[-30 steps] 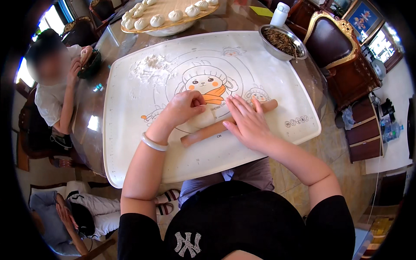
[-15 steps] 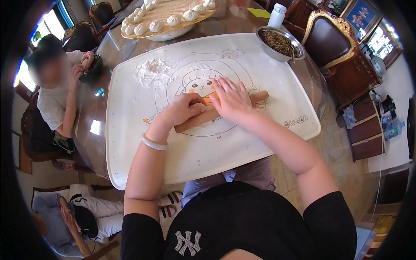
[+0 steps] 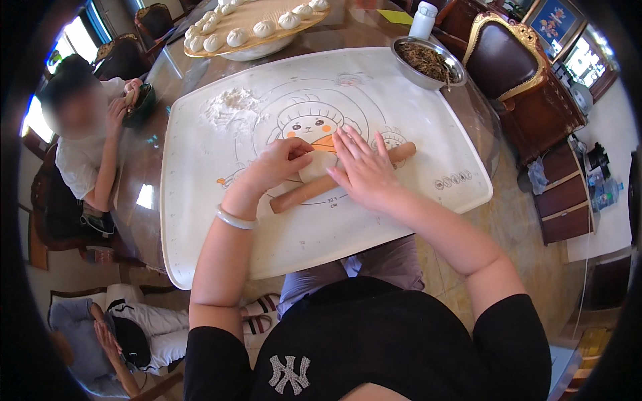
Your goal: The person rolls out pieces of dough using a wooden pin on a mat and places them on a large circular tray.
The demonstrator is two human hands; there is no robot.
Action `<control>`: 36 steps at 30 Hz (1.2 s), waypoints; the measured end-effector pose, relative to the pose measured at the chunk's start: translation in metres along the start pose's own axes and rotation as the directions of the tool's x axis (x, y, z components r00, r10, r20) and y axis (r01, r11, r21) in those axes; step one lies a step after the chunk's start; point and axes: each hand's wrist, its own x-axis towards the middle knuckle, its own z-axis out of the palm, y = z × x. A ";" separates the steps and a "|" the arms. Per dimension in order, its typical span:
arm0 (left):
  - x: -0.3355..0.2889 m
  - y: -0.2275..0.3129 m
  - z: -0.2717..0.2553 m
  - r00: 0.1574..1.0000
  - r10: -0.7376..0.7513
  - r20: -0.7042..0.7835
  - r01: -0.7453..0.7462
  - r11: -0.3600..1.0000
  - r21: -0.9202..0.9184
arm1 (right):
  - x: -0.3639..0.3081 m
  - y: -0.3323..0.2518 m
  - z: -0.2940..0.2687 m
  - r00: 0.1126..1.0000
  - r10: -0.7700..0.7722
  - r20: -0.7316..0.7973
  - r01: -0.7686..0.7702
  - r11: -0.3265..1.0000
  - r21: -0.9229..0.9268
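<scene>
A wooden rolling pin [image 3: 297, 196] lies slantwise on a white printed mat [image 3: 221, 247]. My right hand [image 3: 364, 167] rests flat over the pin, fingers stretched out and spread. Just beyond the pin is a small pale piece of flattened dough [image 3: 317, 166], partly hidden between my hands. My left hand [image 3: 277, 164], with a pale bangle at the wrist, pinches the dough's left edge between thumb and fingers. Loose white flour [image 3: 233, 107] is heaped on the mat at the far left.
A round woven tray [image 3: 257, 47] of shaped buns stands beyond the mat. At the far right are a metal bowl [image 3: 428, 61] of dark shredded filling and a white bottle [image 3: 422, 21]. One person [image 3: 87, 147] sits at the left with a dark bowl; another sits lower left.
The rolling pin has rolled slightly toward me under my right hand, uncovering more of the dough. My left hand stays at the dough's edge, its fingers a little more raised.
</scene>
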 end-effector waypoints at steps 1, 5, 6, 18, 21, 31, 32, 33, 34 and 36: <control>0.001 0.005 0.002 1.000 -0.022 -0.005 0.022 0.999 0.044 | 0.012 0.002 0.004 1.000 0.011 -0.014 -0.012 0.999 -0.034; 0.009 0.001 0.005 0.997 -0.008 -0.079 0.020 0.988 0.155 | 0.061 0.007 0.013 0.998 0.054 0.044 -0.055 0.998 0.023; 0.012 -0.002 0.002 0.996 -0.022 -0.090 0.036 0.987 0.160 | 0.070 0.006 0.012 0.995 0.072 0.063 -0.075 0.996 0.045; 0.004 0.001 -0.010 0.996 -0.076 0.047 0.084 0.977 -0.196 | -0.027 0.000 -0.014 0.996 -0.064 0.054 0.054 0.983 0.174; 0.003 0.008 -0.012 0.989 -0.121 0.086 0.141 0.949 -0.281 | -0.050 0.001 -0.022 0.993 -0.106 0.051 0.094 0.976 0.196; -0.003 -0.027 -0.054 0.968 -0.029 -0.250 0.078 0.979 0.186 | -0.042 -0.004 -0.013 0.996 -0.073 -0.047 0.081 0.977 0.196; -0.004 -0.030 -0.069 0.927 -0.114 -0.358 0.209 0.948 0.240 | -0.043 -0.003 -0.014 0.996 -0.068 -0.056 0.077 0.977 0.197; -0.006 -0.033 -0.083 0.864 -0.185 -0.469 0.342 0.898 0.276 | -0.043 -0.004 -0.014 0.996 -0.065 -0.064 0.076 0.978 0.193; -0.006 -0.047 -0.094 0.828 -0.178 -0.532 0.392 0.862 0.322 | -0.043 -0.004 -0.014 0.996 -0.061 -0.072 0.074 0.979 0.190; -0.009 -0.062 -0.102 0.740 -0.148 -0.656 0.500 0.773 0.389 | -0.042 -0.006 -0.013 0.994 -0.068 -0.084 0.083 0.978 0.190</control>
